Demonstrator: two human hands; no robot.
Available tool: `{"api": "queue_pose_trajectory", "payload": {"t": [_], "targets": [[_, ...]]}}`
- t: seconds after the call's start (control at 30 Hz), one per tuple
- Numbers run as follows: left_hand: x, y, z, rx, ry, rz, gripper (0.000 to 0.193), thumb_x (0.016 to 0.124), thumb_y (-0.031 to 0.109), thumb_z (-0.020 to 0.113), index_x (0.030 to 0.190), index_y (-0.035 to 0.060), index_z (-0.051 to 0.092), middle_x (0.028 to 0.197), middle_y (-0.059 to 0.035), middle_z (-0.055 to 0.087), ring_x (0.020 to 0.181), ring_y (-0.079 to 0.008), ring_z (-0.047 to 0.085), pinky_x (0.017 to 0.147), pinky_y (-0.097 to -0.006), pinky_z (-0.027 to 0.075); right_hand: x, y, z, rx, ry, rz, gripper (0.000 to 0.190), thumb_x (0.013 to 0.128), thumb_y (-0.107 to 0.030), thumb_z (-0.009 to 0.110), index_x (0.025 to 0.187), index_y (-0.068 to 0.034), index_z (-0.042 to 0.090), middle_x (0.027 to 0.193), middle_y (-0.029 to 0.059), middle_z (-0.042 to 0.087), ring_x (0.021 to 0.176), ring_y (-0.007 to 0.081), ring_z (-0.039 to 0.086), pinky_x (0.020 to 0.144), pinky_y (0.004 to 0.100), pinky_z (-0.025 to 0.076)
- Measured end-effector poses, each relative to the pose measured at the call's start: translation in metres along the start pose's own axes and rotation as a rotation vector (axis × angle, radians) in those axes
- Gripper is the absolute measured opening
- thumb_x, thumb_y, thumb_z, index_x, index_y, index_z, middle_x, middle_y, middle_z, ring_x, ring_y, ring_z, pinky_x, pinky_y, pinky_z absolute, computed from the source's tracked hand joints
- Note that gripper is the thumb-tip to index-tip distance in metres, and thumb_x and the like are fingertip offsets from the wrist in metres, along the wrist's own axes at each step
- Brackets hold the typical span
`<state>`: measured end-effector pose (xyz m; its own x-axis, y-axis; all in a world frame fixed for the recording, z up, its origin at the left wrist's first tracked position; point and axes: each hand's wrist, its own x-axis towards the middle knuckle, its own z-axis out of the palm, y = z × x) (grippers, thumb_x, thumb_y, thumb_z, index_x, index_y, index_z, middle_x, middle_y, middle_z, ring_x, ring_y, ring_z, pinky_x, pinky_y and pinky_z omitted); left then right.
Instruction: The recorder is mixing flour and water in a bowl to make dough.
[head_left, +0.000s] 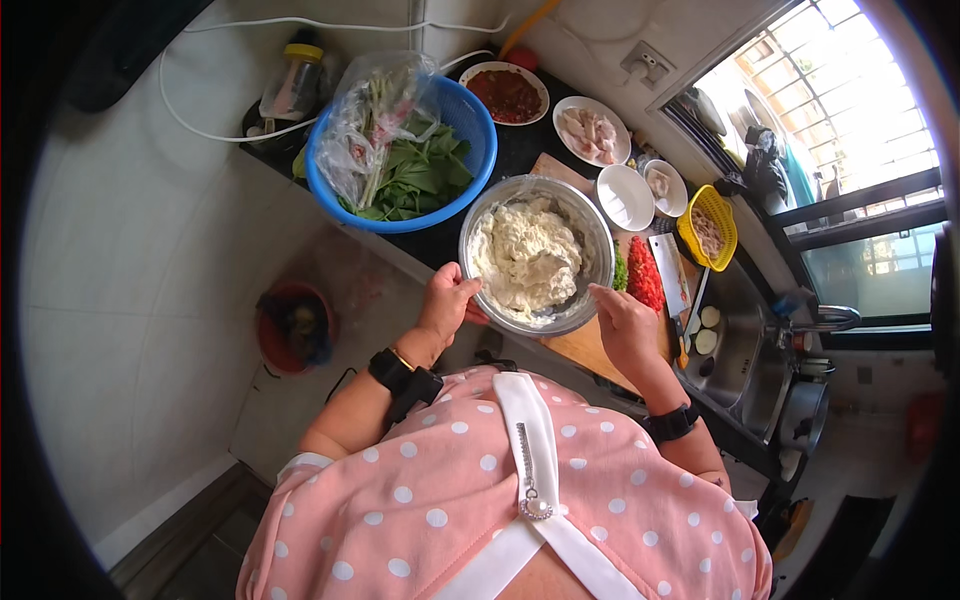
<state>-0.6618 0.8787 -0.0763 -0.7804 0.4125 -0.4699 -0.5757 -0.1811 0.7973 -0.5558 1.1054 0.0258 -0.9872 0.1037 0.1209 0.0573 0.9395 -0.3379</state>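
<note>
A metal bowl (537, 328) holds a pale, lumpy, sticky mixture (529, 255). My left hand (445, 304) grips its near left rim, thumb on top and fingers beneath. At the near right rim, my right hand (624, 324) pinches the edge with thumb and fingers. Beneath and to the right of the bowl lies a wooden cutting board (592, 349), bearing chopped red pepper (644, 276), chopped greens (620, 270) and a cleaver (670, 274). A knife with an orange and black handle (681, 345) lies along the board's right side.
A blue plastic basket (405, 223) with leafy greens and a plastic bag stands left of the bowl. Behind are a dish of red sauce (506, 94), a plate of raw meat (591, 131), a white bowl (625, 198) and a yellow basket (707, 227). The sink (739, 360) is at right.
</note>
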Motion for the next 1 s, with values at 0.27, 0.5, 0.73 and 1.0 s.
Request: {"api": "queue_pose_trajectory", "payload": {"t": [0.27,0.5,0.73,1.0], "targets": [[0.001,0.0,0.003,-0.007,-0.018,-0.001,0.014,0.087,0.01,0.057,0.08,0.005,0.046,0.069,-0.0061,0.059,0.053,-0.0141,0.061,0.044,-0.0292,0.053,0.013,0.039,0.047,-0.071,-0.033,0.336,0.022,0.085,-0.012,0.055,0.105,-0.012,0.064,0.085,0.0176,0.065,0.077,0.0353,0.064,0.066,0.0445,0.049],[0.003,-0.005,-0.002,0.007,0.006,0.018,0.013,0.087,0.01,0.057,0.08,0.0049,0.047,0.069,-0.0057,0.058,0.053,-0.0141,0.06,0.044,-0.0292,0.053,0.015,0.009,0.037,0.13,-0.107,0.138,0.02,0.084,-0.011,0.055,0.101,-0.009,0.065,0.086,0.0177,0.065,0.079,0.0355,0.063,0.07,0.0438,0.05],[0.003,0.001,-0.002,0.001,-0.048,-0.03,0.01,0.089,0.012,0.056,0.089,0.0041,0.049,0.074,-0.0079,0.062,0.056,-0.016,0.063,0.048,-0.0307,0.056,0.05,0.031,0.037,-0.033,0.023,0.15,0.02,0.085,-0.012,0.054,0.101,-0.009,0.065,0.086,0.0162,0.066,0.078,0.0351,0.063,0.068,0.0439,0.05],[0.004,-0.001,-0.002,0.0,-0.05,-0.031,0.009,0.089,0.011,0.055,0.09,0.0033,0.049,0.074,-0.0082,0.062,0.056,-0.0167,0.063,0.048,-0.0313,0.056,0.069,0.01,0.058,0.079,-0.117,0.07,0.02,0.083,-0.012,0.054,0.099,-0.01,0.067,0.075,0.0199,0.064,0.072,0.0376,0.063,0.068,0.0456,0.049]]}}
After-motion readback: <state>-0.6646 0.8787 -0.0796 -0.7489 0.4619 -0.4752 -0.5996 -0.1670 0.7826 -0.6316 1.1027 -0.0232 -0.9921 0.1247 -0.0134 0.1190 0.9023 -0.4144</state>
